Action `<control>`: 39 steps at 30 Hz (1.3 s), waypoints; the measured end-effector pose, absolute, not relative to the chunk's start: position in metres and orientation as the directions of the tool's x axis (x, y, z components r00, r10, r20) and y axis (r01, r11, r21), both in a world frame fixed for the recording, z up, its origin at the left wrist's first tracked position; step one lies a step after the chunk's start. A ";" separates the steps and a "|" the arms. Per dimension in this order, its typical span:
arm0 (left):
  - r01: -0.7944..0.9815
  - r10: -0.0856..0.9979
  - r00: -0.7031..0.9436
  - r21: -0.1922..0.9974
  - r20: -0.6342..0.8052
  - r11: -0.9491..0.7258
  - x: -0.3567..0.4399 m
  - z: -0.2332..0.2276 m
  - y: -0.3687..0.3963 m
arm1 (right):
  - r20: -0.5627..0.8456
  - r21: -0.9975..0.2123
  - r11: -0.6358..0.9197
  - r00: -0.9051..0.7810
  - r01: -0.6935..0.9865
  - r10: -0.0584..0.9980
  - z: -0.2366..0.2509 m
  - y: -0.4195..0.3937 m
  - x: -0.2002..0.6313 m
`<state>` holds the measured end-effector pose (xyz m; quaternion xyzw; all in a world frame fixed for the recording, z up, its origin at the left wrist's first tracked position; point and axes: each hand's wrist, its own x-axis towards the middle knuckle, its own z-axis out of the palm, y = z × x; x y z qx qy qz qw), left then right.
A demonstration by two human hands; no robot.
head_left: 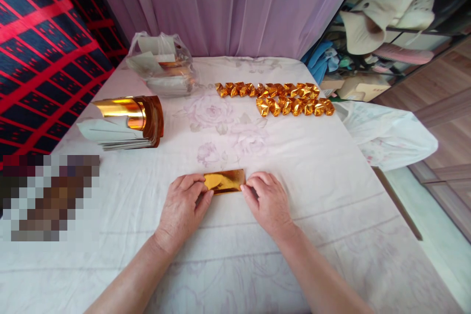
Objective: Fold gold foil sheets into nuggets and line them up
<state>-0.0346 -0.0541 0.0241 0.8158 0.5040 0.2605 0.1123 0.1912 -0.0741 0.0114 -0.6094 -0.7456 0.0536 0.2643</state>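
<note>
Purple curtains [235, 5] hang behind a flower-printed cloth [228, 235], where one gold strip [228, 181] lies between two hands, long axis running left to right, its right end slightly farther away. The left hand [186, 203] and right hand [270, 201] each pinch an end, thumb against fingers. Beyond: two rows of folded gold pieces [294, 106], one sheet stack [154, 122]. Reddish print on a cardboard box [362, 89] is illegible.

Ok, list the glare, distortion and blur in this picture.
Head view: bright streaks on the rolled foil, a reflection on the gold strip; head view: the purple curtain fans out upward, likely lens distortion; head view: the plaid cloth looks slightly soft, and mosaic blocks hide detail at left.
</note>
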 end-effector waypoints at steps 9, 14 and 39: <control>0.781 0.888 0.348 0.432 0.300 -0.451 -0.032 0.023 -0.054 | 0.344 -0.396 0.233 -0.092 0.888 0.934 0.009 -0.073 0.189; 0.783 0.888 0.355 0.426 0.293 -0.453 -0.032 0.022 -0.053 | 0.348 -0.387 0.221 -0.080 0.895 0.934 0.008 -0.073 0.188; 0.794 0.907 0.329 0.442 0.263 -0.417 -0.031 0.017 -0.053 | 0.315 -0.350 0.171 -0.056 0.921 0.947 0.009 -0.072 0.185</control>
